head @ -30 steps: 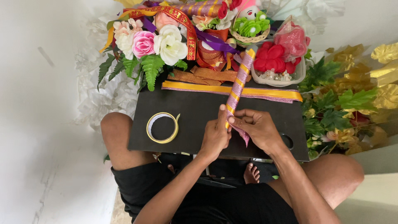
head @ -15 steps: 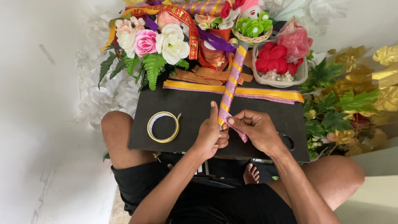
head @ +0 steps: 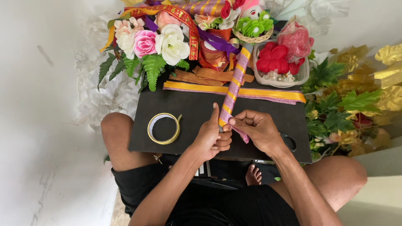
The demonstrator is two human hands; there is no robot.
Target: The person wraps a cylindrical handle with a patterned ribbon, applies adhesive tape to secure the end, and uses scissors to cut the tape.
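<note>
Pink-and-gold ribbon-wrapped stick (head: pixel 233 90) — left hand (head: pixel 211 140) clenched round its lower end, right hand (head: pixel 257 129) pinching the loose ribbon; tape roll (head: pixel 163 128) at 9 o'clock.

One roll of tape (head: pixel 163 128), one ribbon-wrapped stick (head: pixel 234 86), one flat ribbon strip (head: pixel 201 87), one clear tub (head: pixel 300 75), one small basket (head: pixel 253 39), two hands.

A stick spirally wrapped in pink glitter and yellow ribbon (head: pixel 234 86) crosses a matte black board (head: pixel 188 111); a yellow tape roll (head: pixel 163 129) lies there, with pink and cream fabric roses (head: pixel 155 42) behind.
</note>
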